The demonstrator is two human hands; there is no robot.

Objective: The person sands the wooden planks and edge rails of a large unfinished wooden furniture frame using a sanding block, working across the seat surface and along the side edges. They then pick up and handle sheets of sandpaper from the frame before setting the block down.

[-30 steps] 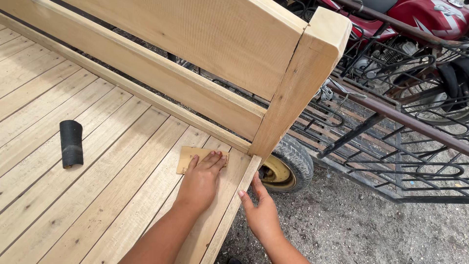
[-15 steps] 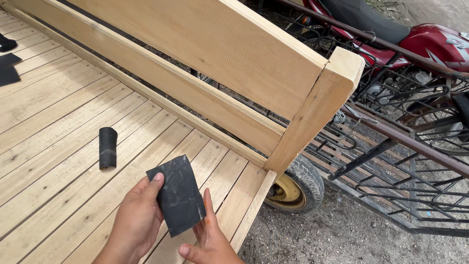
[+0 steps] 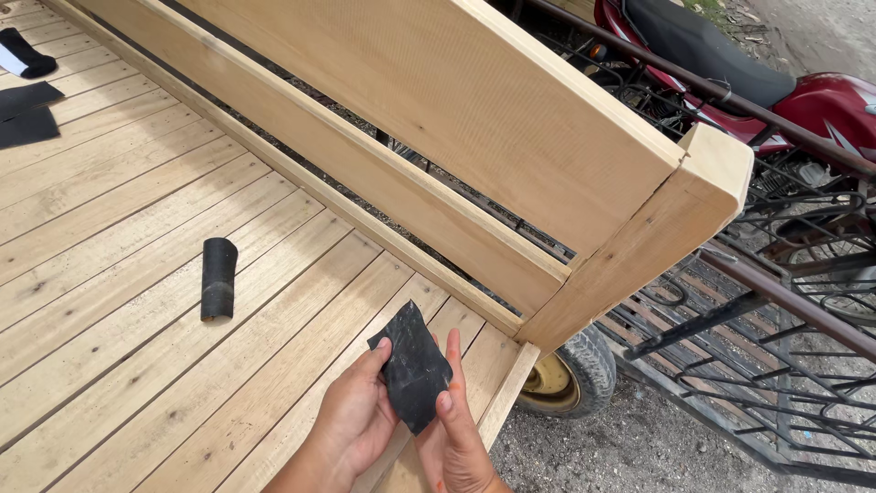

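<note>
The wooden bench (image 3: 274,301) fills most of the view, a pale slatted seat with a plank backrest (image 3: 474,119) and a thick corner post (image 3: 657,246) at its end. Judging by the surface, the slats look smooth and bare, with no paint or varnish, so the wood appears shaped and assembled while any finishing coat is not yet on; how much of the rubbing-down is done cannot be told from here.

Beyond the corner post lie a dark metal grille (image 3: 730,365) and a red motorcycle (image 3: 785,82), and just below the post a small wheel with a yellow hub (image 3: 566,379) stands on the gravel.

Well away from the post, at the far end of the seat, flat dark sheets (image 3: 27,114) rest on the slats. Nearer, in the middle of the seat, lies a rolled black piece (image 3: 218,278).

Close to the post, above the seat's end slats, the left hand (image 3: 351,420) and right hand (image 3: 456,438) together hold a black sandpaper sheet (image 3: 411,370). The left fingers curl round its left edge with the thumb on top; the right hand's thumb and forefinger lie straight along its right edge, pinching it. The sheet is dull, dark, worn and slightly curled, roughly four-cornered, with one corner pointing up toward the backrest
</note>
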